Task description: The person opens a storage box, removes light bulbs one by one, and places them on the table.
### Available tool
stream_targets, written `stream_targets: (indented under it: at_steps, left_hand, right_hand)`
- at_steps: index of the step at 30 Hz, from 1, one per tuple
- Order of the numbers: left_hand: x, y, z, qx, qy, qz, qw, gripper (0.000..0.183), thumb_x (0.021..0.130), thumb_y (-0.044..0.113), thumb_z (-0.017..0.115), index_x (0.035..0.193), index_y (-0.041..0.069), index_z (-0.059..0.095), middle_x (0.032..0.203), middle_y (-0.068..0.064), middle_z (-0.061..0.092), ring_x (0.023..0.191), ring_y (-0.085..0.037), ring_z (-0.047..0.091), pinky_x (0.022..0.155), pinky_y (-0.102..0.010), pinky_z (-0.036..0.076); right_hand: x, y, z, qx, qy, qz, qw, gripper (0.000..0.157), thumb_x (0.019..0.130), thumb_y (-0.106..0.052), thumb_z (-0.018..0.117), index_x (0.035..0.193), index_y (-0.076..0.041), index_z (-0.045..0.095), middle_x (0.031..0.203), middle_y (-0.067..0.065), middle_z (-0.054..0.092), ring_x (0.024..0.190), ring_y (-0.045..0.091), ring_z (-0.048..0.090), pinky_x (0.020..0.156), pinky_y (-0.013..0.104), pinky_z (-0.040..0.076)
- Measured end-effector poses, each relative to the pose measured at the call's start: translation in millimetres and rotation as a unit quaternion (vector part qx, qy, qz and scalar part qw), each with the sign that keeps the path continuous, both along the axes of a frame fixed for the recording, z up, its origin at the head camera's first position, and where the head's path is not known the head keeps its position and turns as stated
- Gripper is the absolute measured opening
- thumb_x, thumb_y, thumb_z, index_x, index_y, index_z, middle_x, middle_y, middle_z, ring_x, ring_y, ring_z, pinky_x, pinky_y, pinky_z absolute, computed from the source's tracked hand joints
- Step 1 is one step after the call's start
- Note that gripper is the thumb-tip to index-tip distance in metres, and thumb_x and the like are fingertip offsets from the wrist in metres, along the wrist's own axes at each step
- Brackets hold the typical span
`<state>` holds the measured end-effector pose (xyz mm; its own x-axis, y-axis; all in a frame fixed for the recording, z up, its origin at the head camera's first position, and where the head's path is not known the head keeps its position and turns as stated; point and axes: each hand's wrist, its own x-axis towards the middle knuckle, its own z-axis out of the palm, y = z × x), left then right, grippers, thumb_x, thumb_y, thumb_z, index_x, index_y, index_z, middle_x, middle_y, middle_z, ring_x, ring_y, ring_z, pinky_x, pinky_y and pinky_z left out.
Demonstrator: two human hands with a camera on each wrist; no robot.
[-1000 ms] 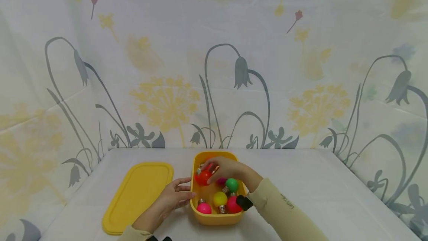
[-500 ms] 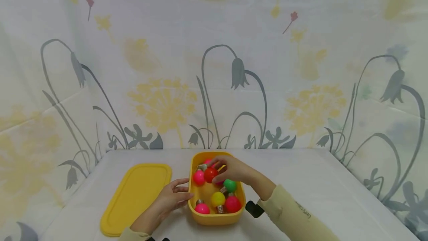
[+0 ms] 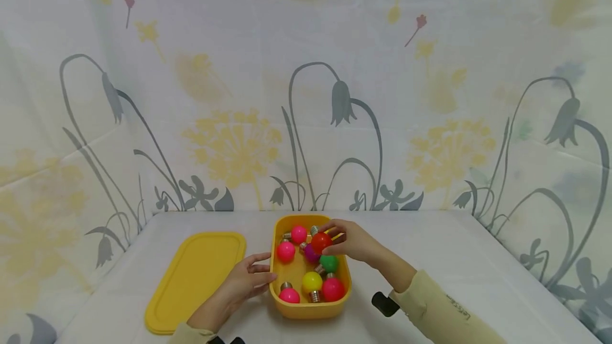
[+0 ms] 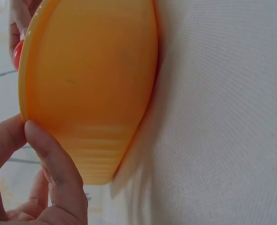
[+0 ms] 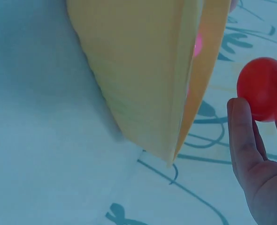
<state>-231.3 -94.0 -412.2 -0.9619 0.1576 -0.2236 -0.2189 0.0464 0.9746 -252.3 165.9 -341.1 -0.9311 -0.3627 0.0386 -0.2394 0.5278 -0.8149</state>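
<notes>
A yellow plastic box [image 3: 311,309] holds several coloured bulbs with silver screw bases. At its left rim my left hand [image 3: 244,283] pinches the edge; the left wrist view shows thumb and finger meeting at the rim [image 4: 25,105]. My right hand [image 3: 354,240] holds a red light bulb [image 3: 321,243] by its round part, above the box's right side. Its base points away. In the right wrist view the red bulb [image 5: 261,89] sits between the fingertips, clear of the box wall. Below it lie a purple bulb [image 3: 312,254] and a green bulb [image 3: 330,263].
A yellow lid [image 3: 196,280] lies flat on the white table left of the box. Inside the box are also a yellow bulb [image 3: 312,282] and several pink ones, such as the pink bulb [image 3: 286,251]. A flower-patterned cloth [image 3: 325,147] hangs behind.
The right hand has lifted the red bulb and drawn it rightward, from the box's left side to its right side, uncovering the pink bulbs. The left hand stays at the rim.
</notes>
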Motion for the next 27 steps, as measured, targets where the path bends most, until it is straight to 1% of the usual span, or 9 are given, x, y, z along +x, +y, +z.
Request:
stream_targets:
  at_steps: [5,14,20,27]
  left_hand:
    - [0.4,0,0.9,-0.002,-0.003,0.003,1.0000,0.059,0.081,0.007,0.072,0.133,-0.002,0.043,0.105,-0.018,0.056,0.079,-0.019,0.059,0.075,-0.034,0.053]
    - [0.6,0,0.0,0.002,-0.007,0.003,1.0000,0.060,0.082,0.007,0.071,0.133,-0.002,0.042,0.103,-0.015,0.055,0.079,-0.019,0.059,0.074,-0.033,0.054]
    - [0.9,0,-0.4,0.004,-0.002,0.000,1.0000,0.060,0.082,0.007,0.071,0.133,-0.002,0.042,0.105,-0.018,0.055,0.079,-0.019,0.059,0.074,-0.032,0.054]
    - [1.9,0,1.4,0.001,-0.003,0.000,1.0000,0.060,0.082,0.007,0.071,0.133,-0.002,0.043,0.105,-0.017,0.055,0.080,-0.019,0.059,0.075,-0.033,0.054]
  right_hand:
    - [-0.3,13,-3.0,-0.009,-0.001,-0.012,1.000,0.038,0.078,-0.010,0.075,0.113,-0.008,0.060,0.106,0.010,0.059,0.089,0.021,0.060,0.077,0.038,0.053]
    - [-0.5,32,-9.1,-0.025,0.001,-0.064,0.998,0.037,0.078,-0.010,0.074,0.113,-0.007,0.060,0.104,0.009,0.060,0.089,0.021,0.060,0.077,0.039,0.053]
    - [-2.4,43,-15.3,-0.036,0.003,-0.103,0.994,0.037,0.078,-0.008,0.074,0.113,-0.006,0.059,0.104,0.009,0.060,0.088,0.021,0.060,0.077,0.040,0.053]
    - [-4.4,54,-23.3,-0.050,-0.005,-0.131,0.990,0.040,0.079,-0.009,0.073,0.115,-0.004,0.057,0.107,0.012,0.059,0.089,0.024,0.059,0.080,0.043,0.051]
